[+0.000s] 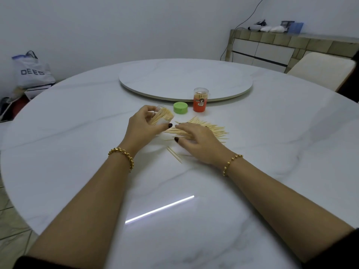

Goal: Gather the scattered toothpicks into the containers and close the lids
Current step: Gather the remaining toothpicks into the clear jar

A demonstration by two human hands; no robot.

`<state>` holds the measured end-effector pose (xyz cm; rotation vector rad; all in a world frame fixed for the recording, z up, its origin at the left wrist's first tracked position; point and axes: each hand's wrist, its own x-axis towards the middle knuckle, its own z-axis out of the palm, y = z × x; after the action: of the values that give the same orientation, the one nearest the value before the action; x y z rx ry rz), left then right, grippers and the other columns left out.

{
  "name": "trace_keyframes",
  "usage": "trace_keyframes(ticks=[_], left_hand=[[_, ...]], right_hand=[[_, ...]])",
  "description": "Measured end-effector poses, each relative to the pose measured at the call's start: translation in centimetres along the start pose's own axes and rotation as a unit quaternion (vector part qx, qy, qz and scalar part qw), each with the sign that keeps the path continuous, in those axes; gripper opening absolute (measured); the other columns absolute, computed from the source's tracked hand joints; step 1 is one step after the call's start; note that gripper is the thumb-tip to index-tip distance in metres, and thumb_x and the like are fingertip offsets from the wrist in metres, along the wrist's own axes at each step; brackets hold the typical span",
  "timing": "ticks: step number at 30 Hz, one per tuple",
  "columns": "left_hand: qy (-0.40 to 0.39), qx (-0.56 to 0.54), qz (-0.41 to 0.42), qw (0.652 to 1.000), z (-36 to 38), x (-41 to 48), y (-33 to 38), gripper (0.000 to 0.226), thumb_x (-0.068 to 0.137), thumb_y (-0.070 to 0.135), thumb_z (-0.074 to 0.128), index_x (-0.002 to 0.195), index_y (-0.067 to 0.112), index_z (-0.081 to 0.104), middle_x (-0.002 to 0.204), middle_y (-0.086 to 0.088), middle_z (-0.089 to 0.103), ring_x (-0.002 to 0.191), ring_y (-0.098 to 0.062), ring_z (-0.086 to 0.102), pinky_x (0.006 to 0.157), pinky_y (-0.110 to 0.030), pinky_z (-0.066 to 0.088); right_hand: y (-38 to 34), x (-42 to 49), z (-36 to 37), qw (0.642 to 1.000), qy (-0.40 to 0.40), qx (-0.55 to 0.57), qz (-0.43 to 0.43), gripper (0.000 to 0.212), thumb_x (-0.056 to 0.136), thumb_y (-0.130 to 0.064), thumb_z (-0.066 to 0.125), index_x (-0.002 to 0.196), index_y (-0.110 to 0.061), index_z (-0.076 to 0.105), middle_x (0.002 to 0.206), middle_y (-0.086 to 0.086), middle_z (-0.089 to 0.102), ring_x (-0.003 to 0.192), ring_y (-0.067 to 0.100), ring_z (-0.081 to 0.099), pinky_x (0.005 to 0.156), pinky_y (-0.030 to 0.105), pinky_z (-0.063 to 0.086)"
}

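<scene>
Left hand grips the clear container, tilted, mouth toward 3 o'clock, partly filled. Right hand lies flat, fingers spread, on the toothpick pile at 3 o'clock of the container.

Step, as I judge it: filling container two. Next: pinch a bundle, align it, feed it into the mouth.

Count: two containers, the orange container capped at 1 o'clock; one loose green lid at 12; one pile; two strays at 6.
</scene>
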<state>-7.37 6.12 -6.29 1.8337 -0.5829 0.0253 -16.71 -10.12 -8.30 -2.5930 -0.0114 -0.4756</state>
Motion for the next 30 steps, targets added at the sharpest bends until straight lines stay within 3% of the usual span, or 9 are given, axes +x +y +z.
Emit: trace_keyframes(ticks=[3, 5, 11, 14, 18, 22, 27, 30], left_hand=[[0.003, 0.011, 0.000, 1.000, 0.0, 0.0, -0.1, 0.049, 0.069, 0.026, 0.085, 0.109, 0.022, 0.058, 0.105, 0.002, 0.064, 0.089, 0.000, 0.060, 0.062, -0.009, 0.049], [0.000, 0.014, 0.001, 1.000, 0.0, 0.0, -0.1, 0.049, 0.068, 0.026, 0.085, 0.109, 0.022, 0.058, 0.104, 0.003, 0.064, 0.089, 0.000, 0.060, 0.065, -0.010, 0.050], [-0.008, 0.012, 0.004, 1.000, 0.4, -0.3, 0.4, 0.049, 0.070, 0.023, 0.085, 0.111, 0.019, 0.058, 0.106, 0.002, 0.063, 0.087, 0.004, 0.058, 0.058, -0.005, 0.046], [-0.015, 0.012, 0.005, 1.000, 0.6, -0.4, 0.6, 0.049, 0.070, 0.023, 0.085, 0.110, 0.019, 0.058, 0.105, 0.003, 0.062, 0.085, 0.004, 0.057, 0.055, -0.004, 0.045], [-0.026, 0.017, 0.006, 1.000, 0.8, -0.6, 0.6, 0.047, 0.069, 0.024, 0.085, 0.108, 0.022, 0.058, 0.106, 0.002, 0.063, 0.087, 0.004, 0.058, 0.059, -0.005, 0.047], [-0.031, 0.020, 0.006, 0.999, 0.8, -0.7, 0.8, 0.047, 0.070, 0.024, 0.084, 0.108, 0.023, 0.057, 0.105, 0.005, 0.061, 0.088, 0.004, 0.057, 0.058, -0.003, 0.045], [-0.038, 0.023, 0.011, 0.999, 1.2, -0.9, 0.9, 0.047, 0.070, 0.023, 0.084, 0.107, 0.023, 0.056, 0.104, 0.004, 0.061, 0.086, 0.003, 0.057, 0.060, -0.002, 0.044], [-0.038, 0.023, 0.011, 0.999, 1.2, -0.8, 0.8, 0.047, 0.069, 0.024, 0.085, 0.107, 0.023, 0.057, 0.106, 0.003, 0.062, 0.087, 0.002, 0.058, 0.060, -0.002, 0.044]], right_hand=[[-0.5, -0.4, -0.1, 0.993, -0.108, -0.050, 0.013, 0.077, 0.084, -0.064, 0.053, 0.148, -0.027, 0.031, 0.157, -0.008, 0.020, 0.145, 0.008, 0.010, 0.115, 0.060, 0.001], [-0.7, -0.6, -0.2, 0.987, -0.140, -0.077, 0.014, 0.087, 0.079, -0.067, 0.056, 0.149, -0.028, 0.025, 0.159, -0.009, 0.011, 0.146, 0.006, 0.001, 0.113, 0.061, -0.004], [1.1, 0.1, -1.6, 0.983, -0.129, -0.128, 0.038, 0.075, 0.084, -0.063, 0.053, 0.147, -0.030, 0.029, 0.159, -0.008, 0.014, 0.146, 0.007, 0.002, 0.112, 0.061, -0.006], [2.7, 0.3, -2.1, 0.985, -0.085, -0.136, 0.055, 0.058, 0.090, -0.054, 0.052, 0.142, -0.031, 0.039, 0.155, -0.007, 0.028, 0.145, 0.011, 0.015, 0.115, 0.059, 0.000], [4.6, 0.4, -2.1, 0.993, -0.018, -0.102, 0.060, 0.040, 0.091, -0.043, 0.057, 0.127, -0.028, 0.059, 0.136, -0.010, 0.054, 0.128, 0.016, 0.046, 0.110, 0.054, 0.025], [4.8, 0.5, -2.2, 0.995, 0.034, -0.083, 0.051, 0.029, 0.089, -0.031, 0.062, 0.115, -0.020, 0.069, 0.124, -0.004, 0.064, 0.116, 0.019, 0.056, 0.102, 0.042, 0.038], [4.6, 0.4, -2.0, 0.992, 0.079, -0.098, 0.020, 0.018, 0.086, -0.024, 0.066, 0.095, -0.012, 0.075, 0.098, 0.007, 0.073, 0.095, 0.029, 0.063, 0.087, 0.042, 0.046], [4.4, 0.3, -2.1, 0.991, 0.090, -0.096, 0.019, 0.017, 0.087, -0.022, 0.065, 0.094, -0.009, 0.075, 0.095, 0.009, 0.073, 0.091, 0.031, 0.062, 0.085, 0.042, 0.045]])
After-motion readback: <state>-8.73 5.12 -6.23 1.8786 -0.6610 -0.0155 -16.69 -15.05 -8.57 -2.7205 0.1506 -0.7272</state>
